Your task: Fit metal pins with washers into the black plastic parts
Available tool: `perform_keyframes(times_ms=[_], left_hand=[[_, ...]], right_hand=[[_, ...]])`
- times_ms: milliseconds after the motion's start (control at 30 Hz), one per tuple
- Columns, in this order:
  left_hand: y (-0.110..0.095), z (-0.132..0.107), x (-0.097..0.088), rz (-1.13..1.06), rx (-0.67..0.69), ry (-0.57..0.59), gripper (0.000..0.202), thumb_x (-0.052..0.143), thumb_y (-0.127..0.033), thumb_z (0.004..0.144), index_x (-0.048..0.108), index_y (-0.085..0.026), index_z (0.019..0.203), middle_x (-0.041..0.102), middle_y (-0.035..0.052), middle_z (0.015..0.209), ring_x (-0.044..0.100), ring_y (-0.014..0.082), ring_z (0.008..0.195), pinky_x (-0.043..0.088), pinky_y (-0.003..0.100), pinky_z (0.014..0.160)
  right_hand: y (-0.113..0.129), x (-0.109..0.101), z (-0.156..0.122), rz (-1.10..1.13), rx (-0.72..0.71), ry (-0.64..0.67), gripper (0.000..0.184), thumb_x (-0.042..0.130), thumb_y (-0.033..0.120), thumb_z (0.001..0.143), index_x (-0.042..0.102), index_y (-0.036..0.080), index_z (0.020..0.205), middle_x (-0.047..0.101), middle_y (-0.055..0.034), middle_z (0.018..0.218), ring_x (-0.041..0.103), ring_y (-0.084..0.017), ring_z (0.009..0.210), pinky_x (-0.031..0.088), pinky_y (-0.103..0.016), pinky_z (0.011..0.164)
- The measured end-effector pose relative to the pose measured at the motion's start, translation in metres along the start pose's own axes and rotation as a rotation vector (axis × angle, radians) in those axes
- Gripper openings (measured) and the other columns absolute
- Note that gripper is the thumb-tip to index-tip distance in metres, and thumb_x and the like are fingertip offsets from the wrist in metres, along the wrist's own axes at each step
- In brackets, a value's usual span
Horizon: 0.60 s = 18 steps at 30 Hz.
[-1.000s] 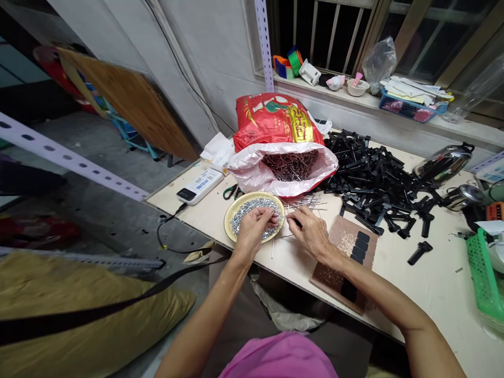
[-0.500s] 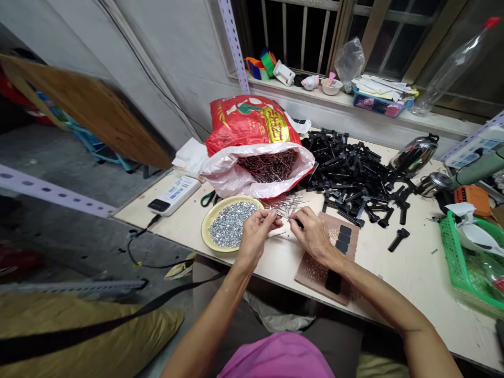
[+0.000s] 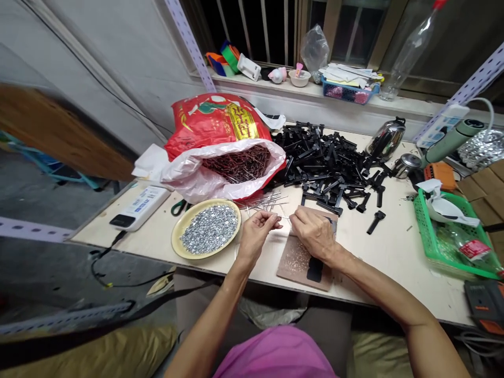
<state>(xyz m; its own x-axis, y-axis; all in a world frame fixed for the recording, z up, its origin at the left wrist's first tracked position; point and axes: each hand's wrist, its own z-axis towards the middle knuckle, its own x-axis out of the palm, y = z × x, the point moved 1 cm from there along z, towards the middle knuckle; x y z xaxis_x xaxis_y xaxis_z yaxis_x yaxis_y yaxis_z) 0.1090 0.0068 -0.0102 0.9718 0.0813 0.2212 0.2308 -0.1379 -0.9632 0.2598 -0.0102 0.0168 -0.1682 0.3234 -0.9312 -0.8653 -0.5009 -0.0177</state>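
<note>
My left hand [image 3: 255, 239] pinches a thin metal nail [image 3: 282, 217] at its fingertips, just right of a yellow plate [image 3: 176, 239] heaped with small silver nuts [image 3: 208, 229]. My right hand [image 3: 313, 233] rests on a brown board with black pads [image 3: 301, 268], its fingers close to the nail's far end. What those fingers hold is hidden. Loose nails [image 3: 263, 202] lie on the table above my hands. Behind them, a red and white bag [image 3: 212, 121] holds many dark nails [image 3: 238, 164]. A large pile of black plastic parts [image 3: 326, 160] lies to the right.
A white power bank [image 3: 139, 208] and green-handled scissors [image 3: 178, 208] lie left of the plate. A steel kettle [image 3: 386, 139] stands at the back right, and a green plastic basket [image 3: 427, 226] sits at the right. A windowsill [image 3: 315, 89] holds assorted small items.
My view has swung right, so the table has shifted left in frame. The plate no longer lies under my left hand, and my hands have stayed close together.
</note>
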Motion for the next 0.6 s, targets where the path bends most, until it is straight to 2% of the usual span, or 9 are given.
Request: perform_keyframes(times_ms=[100,200,333,467,600], left_hand=[[0.003,0.0,0.009,-0.035,-0.076,0.068,0.035,0.081,-0.041,0.054,0.061,-0.014,0.065,0.061,-0.0017,0.059,0.059,0.0102,0.056,0.052,0.026,0.062],[0.006,0.002,0.019,-0.121,-0.184,0.124,0.039,0.086,-0.038,0.046,0.06,-0.013,0.061,0.06,-0.0029,0.055,0.057,0.0082,0.051,0.052,0.024,0.058],[0.013,0.003,0.032,-0.24,-0.296,0.147,0.042,0.089,-0.031,0.042,0.062,-0.012,0.066,0.063,-0.002,0.056,0.056,0.0063,0.049,0.053,0.021,0.057],[0.019,-0.001,0.041,-0.27,-0.34,0.151,0.037,0.088,-0.024,0.046,0.065,-0.011,0.072,0.064,-0.0016,0.057,0.058,0.0066,0.049,0.054,0.021,0.058],[0.022,-0.007,0.05,-0.234,-0.302,0.118,0.042,0.09,-0.031,0.04,0.065,-0.011,0.068,0.064,-0.0018,0.057,0.058,0.0065,0.05,0.053,0.019,0.057]], right_hand=[[-0.009,-0.001,-0.012,-0.078,-0.029,-0.041,0.032,0.036,0.012,0.096,0.062,0.019,0.079,0.06,-0.003,0.074,0.049,-0.014,0.067,0.03,-0.029,0.06],[-0.016,0.001,-0.024,-0.116,-0.008,-0.089,0.031,0.037,0.016,0.097,0.063,0.019,0.079,0.061,-0.0025,0.073,0.05,-0.013,0.066,0.03,-0.029,0.06],[-0.022,0.003,-0.036,-0.139,0.017,-0.223,0.028,0.041,0.018,0.097,0.062,0.018,0.078,0.064,-0.0017,0.075,0.051,-0.012,0.065,0.03,-0.028,0.06],[-0.028,0.001,-0.046,-0.139,0.056,-0.311,0.027,0.044,0.021,0.096,0.061,0.018,0.076,0.064,-0.0008,0.074,0.051,-0.011,0.063,0.03,-0.027,0.059],[-0.03,-0.002,-0.054,-0.176,0.064,-0.291,0.026,0.044,0.017,0.096,0.061,0.019,0.076,0.064,-0.001,0.074,0.05,-0.011,0.063,0.029,-0.028,0.059]])
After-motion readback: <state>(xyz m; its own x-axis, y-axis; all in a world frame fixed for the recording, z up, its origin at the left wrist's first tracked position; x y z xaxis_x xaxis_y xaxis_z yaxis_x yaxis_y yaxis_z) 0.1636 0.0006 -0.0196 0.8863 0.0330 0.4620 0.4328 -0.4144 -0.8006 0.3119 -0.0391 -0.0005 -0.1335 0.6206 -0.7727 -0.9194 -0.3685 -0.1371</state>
